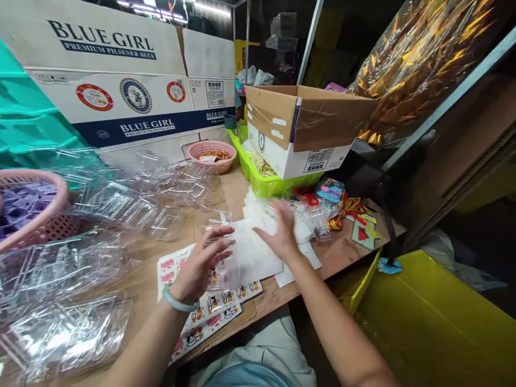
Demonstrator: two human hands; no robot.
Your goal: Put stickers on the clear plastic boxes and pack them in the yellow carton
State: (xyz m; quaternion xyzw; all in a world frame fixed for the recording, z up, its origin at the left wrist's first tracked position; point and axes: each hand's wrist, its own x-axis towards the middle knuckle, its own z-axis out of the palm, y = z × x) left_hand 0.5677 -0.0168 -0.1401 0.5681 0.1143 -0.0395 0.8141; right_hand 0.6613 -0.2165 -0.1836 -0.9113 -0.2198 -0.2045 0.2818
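My left hand [201, 263], wearing a pale green bangle [180, 299], is over the sticker sheets [213, 302], its fingers curled but apart. Beside its fingertips lies a white sheet [252, 250], and a faint clear, pinkish thing [221, 275] shows just under the hand; I cannot tell whether they touch. My right hand [280, 231] is above the white sheets with thumb and fingers spread, slightly blurred. Pink prints and small cartoon figures cover the sticker sheets. Nothing shows gripped in either hand.
Clear plastic packs [121, 207] pile up at the left near a pink basket [44, 220] of purple pieces. Behind stand a small pink basket [212, 166], a green basket [266, 185] and a carton [298, 129]. Ribbons [345, 210] lie right; a yellow bin [439, 317] stands below.
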